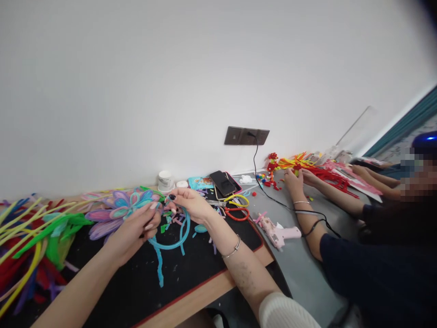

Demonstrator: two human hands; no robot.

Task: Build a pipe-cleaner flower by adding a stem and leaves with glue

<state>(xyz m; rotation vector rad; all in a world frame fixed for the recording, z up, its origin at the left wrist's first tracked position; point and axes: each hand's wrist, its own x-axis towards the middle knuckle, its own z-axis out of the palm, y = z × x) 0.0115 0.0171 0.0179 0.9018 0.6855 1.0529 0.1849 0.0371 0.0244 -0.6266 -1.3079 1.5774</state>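
Observation:
A light-blue pipe cleaner [188,231] runs in a loop between my two hands, above a black mat [201,259]. My left hand [145,223] is closed in a pinch on it, with one blue end hanging below. My right hand [191,205] is also closed, its fingertips pinching the same pipe cleaner close to the left fingertips. The exact grip point is partly hidden by the fingers. Just beyond my left hand lies a fuzzy flower [124,205] with purple, pink and blue looped petals. Small green and purple snippets [175,218] are scattered under my hands.
Many coloured pipe cleaners [30,237] are heaped at left. Scissors [237,212] with red and yellow handles, a phone [223,183] and a paper cup [165,180] stand near the wall. A pink glue gun [278,231] lies right, beside a black cord [264,191] and a co-worker's arms [307,223].

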